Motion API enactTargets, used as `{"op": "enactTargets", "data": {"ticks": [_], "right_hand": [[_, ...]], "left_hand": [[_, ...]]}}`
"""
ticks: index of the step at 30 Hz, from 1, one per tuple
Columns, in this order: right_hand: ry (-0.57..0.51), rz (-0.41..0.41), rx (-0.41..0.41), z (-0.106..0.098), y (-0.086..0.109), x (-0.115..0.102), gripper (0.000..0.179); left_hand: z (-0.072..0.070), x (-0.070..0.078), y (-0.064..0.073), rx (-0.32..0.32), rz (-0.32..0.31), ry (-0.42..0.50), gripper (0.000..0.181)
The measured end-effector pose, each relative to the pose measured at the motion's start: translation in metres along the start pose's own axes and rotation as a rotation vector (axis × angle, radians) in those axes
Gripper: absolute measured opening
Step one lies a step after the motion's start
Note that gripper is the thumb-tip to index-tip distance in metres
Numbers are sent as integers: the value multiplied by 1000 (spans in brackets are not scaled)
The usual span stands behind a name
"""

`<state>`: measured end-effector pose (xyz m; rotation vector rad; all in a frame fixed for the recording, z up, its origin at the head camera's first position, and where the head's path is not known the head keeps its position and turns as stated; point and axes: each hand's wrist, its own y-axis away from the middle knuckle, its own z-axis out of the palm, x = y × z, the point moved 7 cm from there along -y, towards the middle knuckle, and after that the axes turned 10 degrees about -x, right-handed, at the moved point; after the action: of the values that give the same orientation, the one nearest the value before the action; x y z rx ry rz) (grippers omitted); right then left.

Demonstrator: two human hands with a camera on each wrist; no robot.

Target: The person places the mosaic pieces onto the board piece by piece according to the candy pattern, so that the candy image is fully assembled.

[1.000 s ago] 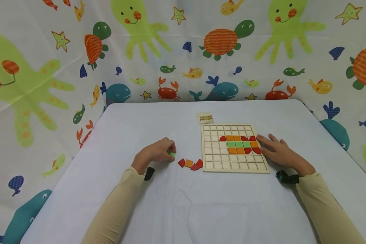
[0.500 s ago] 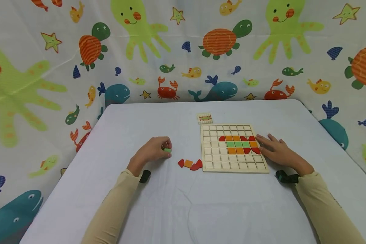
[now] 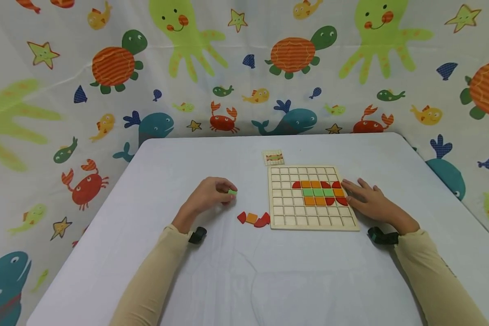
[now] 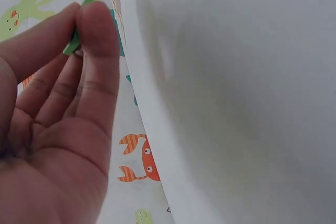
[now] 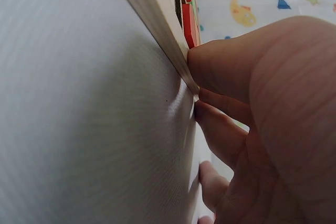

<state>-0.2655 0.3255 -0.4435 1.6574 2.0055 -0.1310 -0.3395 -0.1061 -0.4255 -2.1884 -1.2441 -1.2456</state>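
Observation:
Between thumb and fingertips, my left hand [image 3: 209,195] pinches a small green square tile [image 3: 232,192], held left of the grid board. The left wrist view shows the green tile [image 4: 71,44] edge-on. My right hand [image 3: 370,202] rests at the right edge of the wooden grid board [image 3: 285,213], fingers relaxed; thumb and fingertips touch the board's side [image 5: 152,11] in the right wrist view. Red, orange and green tiles [image 3: 318,193] fill several middle cells in a candy-like shape.
Left of the board's lower corner lie loose pieces: a red one [image 3: 242,218], an orange square [image 3: 251,218] and red curved pieces [image 3: 262,221]. A small pattern card [image 3: 274,157] lies behind the board's far left corner. Sea-animal cloth [image 3: 228,59] hangs behind the white table [image 3: 244,280].
With the green tile, my left hand first drew back left, then moved slightly forward and right, the tile turning in its fingers. My right hand and the board stay put.

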Motion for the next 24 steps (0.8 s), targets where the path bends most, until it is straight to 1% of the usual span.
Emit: {"op": "enactTargets", "data": {"ticks": [8,12,17,24], "right_hand": [[3,8,0,0,0,-1,64],[8,8,2,0,0,0,64],[10,5,5,0,0,1,64],[13,1,11,1,-1,1,64]], "left_hand": [[8,7,-10,-33,-24,130,30],[13,12,-15,-47,-29,171,33],[19,18,-22,-53,-12,238,33],[28,28,-33,-52,38,318,32]]}}
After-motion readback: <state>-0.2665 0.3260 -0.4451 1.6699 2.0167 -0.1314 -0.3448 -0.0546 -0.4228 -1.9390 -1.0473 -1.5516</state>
